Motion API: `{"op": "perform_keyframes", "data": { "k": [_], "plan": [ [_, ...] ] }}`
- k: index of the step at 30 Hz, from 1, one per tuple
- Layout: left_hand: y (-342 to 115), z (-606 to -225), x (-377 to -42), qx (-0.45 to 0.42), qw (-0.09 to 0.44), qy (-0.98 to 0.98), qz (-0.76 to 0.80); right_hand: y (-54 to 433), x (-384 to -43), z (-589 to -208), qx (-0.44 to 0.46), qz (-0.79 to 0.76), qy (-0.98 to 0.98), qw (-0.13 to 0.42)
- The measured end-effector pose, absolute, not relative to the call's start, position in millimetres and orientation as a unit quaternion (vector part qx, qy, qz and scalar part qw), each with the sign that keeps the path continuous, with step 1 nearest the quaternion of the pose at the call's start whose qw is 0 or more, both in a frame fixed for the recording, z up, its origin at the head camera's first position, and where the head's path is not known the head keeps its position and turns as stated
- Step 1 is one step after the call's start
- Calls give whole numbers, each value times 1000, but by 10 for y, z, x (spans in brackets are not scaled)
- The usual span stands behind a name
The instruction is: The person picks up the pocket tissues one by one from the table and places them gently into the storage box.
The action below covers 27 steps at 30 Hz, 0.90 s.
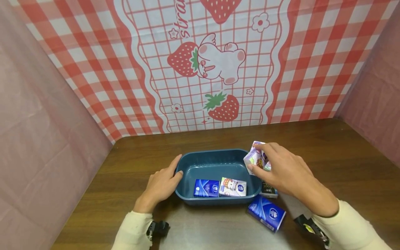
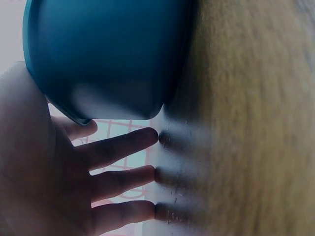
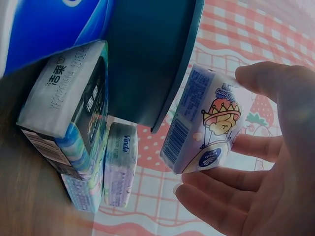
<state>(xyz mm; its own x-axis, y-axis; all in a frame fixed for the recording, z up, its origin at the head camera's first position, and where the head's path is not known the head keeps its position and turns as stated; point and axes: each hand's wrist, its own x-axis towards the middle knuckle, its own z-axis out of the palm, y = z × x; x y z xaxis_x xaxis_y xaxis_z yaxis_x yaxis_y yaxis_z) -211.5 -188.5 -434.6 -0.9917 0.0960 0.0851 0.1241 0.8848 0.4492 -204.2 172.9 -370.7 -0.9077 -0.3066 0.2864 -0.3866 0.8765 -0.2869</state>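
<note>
My right hand (image 1: pixel 289 170) pinches a tissue pack (image 3: pixel 204 123) with a cartoon print, holding it up at the right end of a dark teal basin (image 1: pixel 215 202). In the right wrist view the thumb lies on one side of this pack and the fingers on the other. At the basin's left end, my left hand (image 1: pixel 160 184) rests with its thumb at the rim. Its other fingers (image 2: pixel 123 183) extend fairly straight beside the basin's outer wall in the left wrist view. A blue tissue pack (image 1: pixel 206 188) and a white cartoon-print pack (image 1: pixel 233 187) lie side by side inside the basin.
Outside the basin's right end, a blue tissue pack (image 1: pixel 267 212) lies at an angle on the wooden table (image 1: pixel 140 149). Near it are a black-fronted pack (image 3: pixel 64 93) and a Vinda pack (image 3: pixel 121 164). A strawberry-print checked cloth (image 1: pixel 218 69) hangs behind the table.
</note>
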Motion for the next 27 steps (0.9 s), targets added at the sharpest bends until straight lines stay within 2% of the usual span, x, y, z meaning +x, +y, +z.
{"op": "perform_keyframes", "data": {
  "k": [27],
  "plan": [
    [-1880,-4335,-2112,-52,23,-970,-237,1668,-2036,-3779,267,173,-939,134]
  ]
}}
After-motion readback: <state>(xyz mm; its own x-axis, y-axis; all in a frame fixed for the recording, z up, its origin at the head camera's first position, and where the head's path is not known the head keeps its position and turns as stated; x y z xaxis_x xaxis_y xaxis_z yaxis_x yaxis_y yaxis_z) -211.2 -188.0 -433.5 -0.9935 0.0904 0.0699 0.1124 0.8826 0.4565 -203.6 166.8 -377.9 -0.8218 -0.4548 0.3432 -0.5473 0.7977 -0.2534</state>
